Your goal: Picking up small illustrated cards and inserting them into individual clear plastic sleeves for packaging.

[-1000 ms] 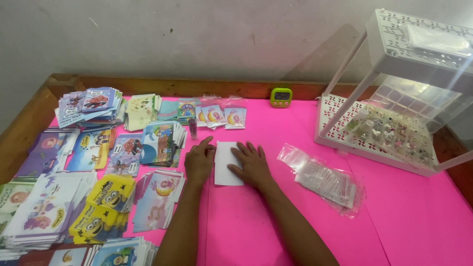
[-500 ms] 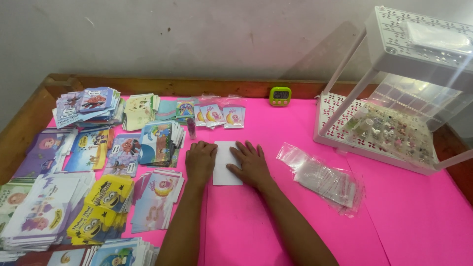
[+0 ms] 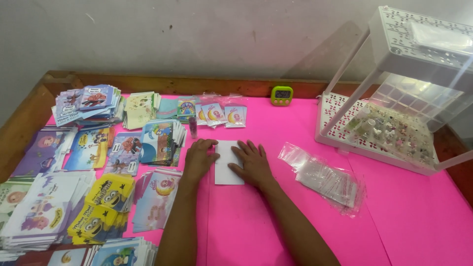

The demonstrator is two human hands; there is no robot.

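we see both of our hands lying flat and open, gripping nothing, on a small white card [image 3: 227, 158] near the middle of the frame. the left hand [image 3: 199, 158] covers the card's left edge and the right hand [image 3: 252, 162] its right edge, so the card sits between them, touching both and equally near each. its long axis runs up and down the frame, away from us, and its lower end shows bare between the wrists. the pink surface [image 3: 276, 216] under it has a wooden rim along the top. stacks of printed cartoon cards [image 3: 106, 197] fill the left side, a bundle of clear plastic sleeves [image 3: 327, 180] lies just right of the right hand, a small green timer [image 3: 282, 95] stands at top centre before a plain grey wall, and a clear plastic case [image 3: 394, 98] fills the upper right.
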